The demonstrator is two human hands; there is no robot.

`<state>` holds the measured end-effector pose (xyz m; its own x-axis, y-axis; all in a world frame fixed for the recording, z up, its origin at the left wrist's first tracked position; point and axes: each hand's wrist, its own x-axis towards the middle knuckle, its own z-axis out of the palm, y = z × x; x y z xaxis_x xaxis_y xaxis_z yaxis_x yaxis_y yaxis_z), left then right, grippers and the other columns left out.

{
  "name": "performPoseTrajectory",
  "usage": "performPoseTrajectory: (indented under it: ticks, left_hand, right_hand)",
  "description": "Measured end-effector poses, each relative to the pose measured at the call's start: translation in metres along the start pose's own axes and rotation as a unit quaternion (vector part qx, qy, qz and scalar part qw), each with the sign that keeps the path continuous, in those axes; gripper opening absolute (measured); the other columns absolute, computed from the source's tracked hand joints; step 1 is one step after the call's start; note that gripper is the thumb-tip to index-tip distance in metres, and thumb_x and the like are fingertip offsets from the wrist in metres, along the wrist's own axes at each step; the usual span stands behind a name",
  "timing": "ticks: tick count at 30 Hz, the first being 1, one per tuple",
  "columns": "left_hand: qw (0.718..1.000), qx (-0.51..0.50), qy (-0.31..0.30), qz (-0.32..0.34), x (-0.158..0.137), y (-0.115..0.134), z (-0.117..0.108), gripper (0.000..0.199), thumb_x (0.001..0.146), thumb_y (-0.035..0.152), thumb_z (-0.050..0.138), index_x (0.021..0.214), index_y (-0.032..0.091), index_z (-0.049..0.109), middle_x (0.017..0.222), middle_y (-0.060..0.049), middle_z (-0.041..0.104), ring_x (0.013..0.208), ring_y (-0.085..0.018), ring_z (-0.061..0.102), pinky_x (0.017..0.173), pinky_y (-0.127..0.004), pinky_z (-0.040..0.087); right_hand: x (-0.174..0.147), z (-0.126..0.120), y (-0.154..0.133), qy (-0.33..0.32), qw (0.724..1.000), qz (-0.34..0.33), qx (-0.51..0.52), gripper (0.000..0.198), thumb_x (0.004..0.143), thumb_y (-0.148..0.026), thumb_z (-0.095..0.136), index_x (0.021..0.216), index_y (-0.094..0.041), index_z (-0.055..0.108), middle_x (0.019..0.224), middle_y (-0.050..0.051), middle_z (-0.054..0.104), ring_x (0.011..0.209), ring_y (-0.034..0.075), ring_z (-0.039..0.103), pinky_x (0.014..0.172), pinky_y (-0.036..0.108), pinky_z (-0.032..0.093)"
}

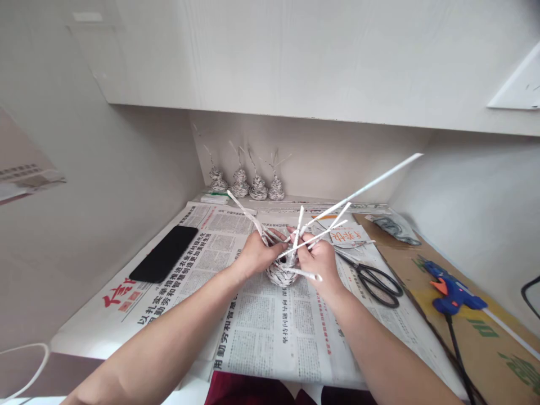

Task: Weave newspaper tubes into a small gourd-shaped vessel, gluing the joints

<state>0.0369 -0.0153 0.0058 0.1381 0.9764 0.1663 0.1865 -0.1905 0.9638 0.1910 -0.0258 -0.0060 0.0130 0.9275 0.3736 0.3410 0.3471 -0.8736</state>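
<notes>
A small woven paper basket [282,275] rests on the newspaper in front of me, with several rolled paper strips sticking out of its top. My left hand [264,250] grips its left side, the fingers curled over the upper edge. My right hand [318,260] pinches the strips at the right of the opening. One long paper strip [367,188] rises from there to the upper right. Shorter ones fan out between and around both hands. The fingertips are partly hidden behind the strips.
Several finished gourd-shaped woven pieces [258,187] stand along the back wall. A black phone [164,254] lies at left on the newspaper [253,337]. To the right are black scissors [379,286], a blue glue gun [458,295] on cardboard [426,304] and a plastic bag [394,229]. A cabinet [270,62] overhangs the back.
</notes>
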Motion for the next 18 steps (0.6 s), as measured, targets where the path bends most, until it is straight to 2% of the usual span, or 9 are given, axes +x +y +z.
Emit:
performPoseTrajectory:
  ticks: [3, 5, 7, 9, 11, 15, 18]
  left_hand:
    - [1.0, -0.009, 0.022, 0.003, 0.0, 0.0, 0.001, 0.017, 0.07, 0.027, 0.07, 0.081, 0.014, 0.07, 0.067, -0.005, 0.07, 0.061, -0.018, 0.063, 0.057, -0.026, 0.049]
    - [0.999, -0.022, 0.029, 0.014, 0.001, -0.001, 0.002, 0.016, 0.071, 0.028, 0.07, 0.08, 0.015, 0.07, 0.065, -0.004, 0.069, 0.058, -0.017, 0.062, 0.055, -0.026, 0.048]
    - [0.998, -0.038, 0.033, 0.028, 0.001, -0.002, 0.003, 0.015, 0.07, 0.028, 0.071, 0.079, 0.015, 0.07, 0.066, -0.004, 0.069, 0.059, -0.017, 0.062, 0.056, -0.026, 0.049]
    - [0.997, -0.05, 0.041, 0.035, 0.001, -0.004, 0.004, 0.016, 0.07, 0.028, 0.072, 0.078, 0.015, 0.069, 0.068, -0.004, 0.069, 0.061, -0.017, 0.063, 0.057, -0.026, 0.05]
    - [0.996, -0.059, 0.048, 0.038, 0.001, -0.004, 0.006, 0.016, 0.07, 0.028, 0.072, 0.078, 0.014, 0.068, 0.069, -0.004, 0.069, 0.063, -0.017, 0.063, 0.059, -0.026, 0.05]
    - [0.995, -0.067, 0.057, 0.044, -0.001, -0.001, 0.007, 0.014, 0.071, 0.025, 0.072, 0.078, 0.014, 0.07, 0.075, -0.006, 0.071, 0.068, -0.018, 0.065, 0.065, -0.027, 0.052]
    - [0.995, -0.067, 0.064, 0.043, -0.002, 0.002, 0.007, 0.013, 0.071, 0.025, 0.071, 0.079, 0.014, 0.071, 0.077, -0.006, 0.072, 0.071, -0.019, 0.066, 0.067, -0.028, 0.053]
  right_hand:
    - [0.001, -0.003, -0.002, 0.017, 0.999, -0.028, -0.004, 0.024, 0.085, -0.037, 0.058, 0.095, -0.024, 0.075, 0.09, 0.005, 0.073, 0.084, 0.023, 0.066, 0.068, 0.03, 0.051]
    - [0.003, -0.004, -0.004, 0.023, 0.999, -0.024, 0.02, 0.021, 0.082, -0.038, 0.062, 0.088, -0.022, 0.074, 0.086, 0.005, 0.072, 0.078, 0.022, 0.065, 0.066, 0.029, 0.05]
    - [0.005, -0.005, -0.004, 0.022, 0.995, 0.035, 0.093, 0.023, 0.08, -0.041, 0.065, 0.086, -0.02, 0.072, 0.073, 0.003, 0.07, 0.064, 0.018, 0.062, 0.058, 0.028, 0.049]
    - [0.008, -0.004, -0.004, 0.03, 0.975, 0.11, 0.189, 0.029, 0.075, -0.046, 0.069, 0.084, -0.019, 0.07, 0.062, 0.0, 0.065, 0.053, 0.016, 0.058, 0.049, 0.027, 0.047]
    - [0.011, -0.004, -0.004, 0.044, 0.953, 0.151, 0.259, 0.034, 0.07, -0.05, 0.074, 0.081, -0.018, 0.069, 0.058, -0.001, 0.063, 0.049, 0.014, 0.056, 0.045, 0.025, 0.046]
    - [0.012, -0.003, -0.003, 0.033, 0.936, 0.172, 0.305, 0.041, 0.072, -0.057, 0.07, 0.08, -0.017, 0.068, 0.059, 0.0, 0.063, 0.049, 0.014, 0.058, 0.046, 0.026, 0.049]
    - [0.011, -0.003, -0.003, 0.041, 0.933, 0.181, 0.307, 0.035, 0.069, -0.051, 0.075, 0.076, -0.017, 0.066, 0.059, -0.001, 0.063, 0.051, 0.014, 0.059, 0.047, 0.025, 0.05]
